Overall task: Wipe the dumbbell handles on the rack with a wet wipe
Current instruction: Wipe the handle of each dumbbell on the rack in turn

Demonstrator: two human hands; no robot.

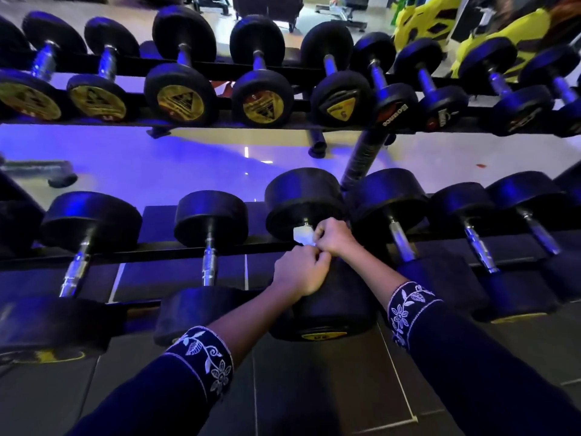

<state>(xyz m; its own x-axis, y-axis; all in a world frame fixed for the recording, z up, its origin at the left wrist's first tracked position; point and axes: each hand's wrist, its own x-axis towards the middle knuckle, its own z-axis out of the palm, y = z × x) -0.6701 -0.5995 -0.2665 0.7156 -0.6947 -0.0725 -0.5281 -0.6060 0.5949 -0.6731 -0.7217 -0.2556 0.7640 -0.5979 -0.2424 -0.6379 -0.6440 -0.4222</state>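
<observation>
A large black dumbbell [303,199] lies on the lower rail of the rack [151,248], front to back. A white wet wipe [302,235] is wrapped over the far end of its handle. My right hand [334,236] pinches the wipe from the right, fingers curled. My left hand [301,272] grips the near part of the same handle, just below the wipe. The handle itself is almost wholly hidden by both hands. The dumbbell's near head [327,303] sits between my forearms.
More dumbbells lie on the lower rail left [209,247] and right [401,240] of mine, with bare metal handles. The upper rail [220,122] carries a row of smaller dumbbells. Glossy floor shows behind, and dark tiles lie under my arms.
</observation>
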